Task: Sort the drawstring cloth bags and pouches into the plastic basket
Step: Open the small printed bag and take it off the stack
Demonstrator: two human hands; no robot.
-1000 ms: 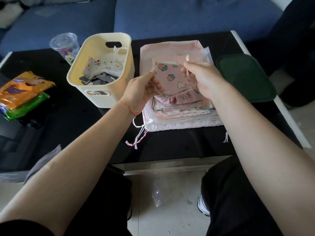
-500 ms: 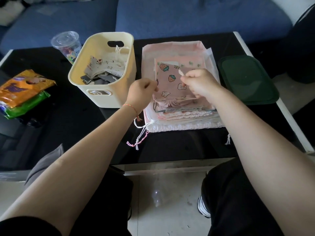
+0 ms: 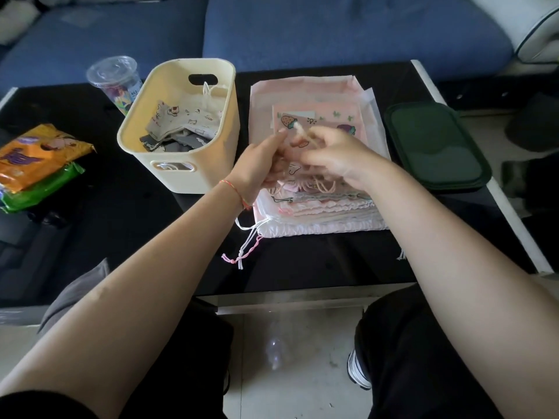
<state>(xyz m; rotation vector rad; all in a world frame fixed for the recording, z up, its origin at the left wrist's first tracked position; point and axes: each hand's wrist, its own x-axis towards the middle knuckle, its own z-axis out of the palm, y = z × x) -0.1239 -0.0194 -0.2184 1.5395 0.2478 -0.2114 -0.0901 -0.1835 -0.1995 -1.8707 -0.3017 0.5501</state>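
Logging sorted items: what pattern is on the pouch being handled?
Pink pouch with strawberry prints, head view.

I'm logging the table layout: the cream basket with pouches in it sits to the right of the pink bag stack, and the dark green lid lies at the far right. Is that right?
Not quite. In the head view the cream basket sits to the left of the pink bag stack, not the right. The dark green lid does lie at the far right.
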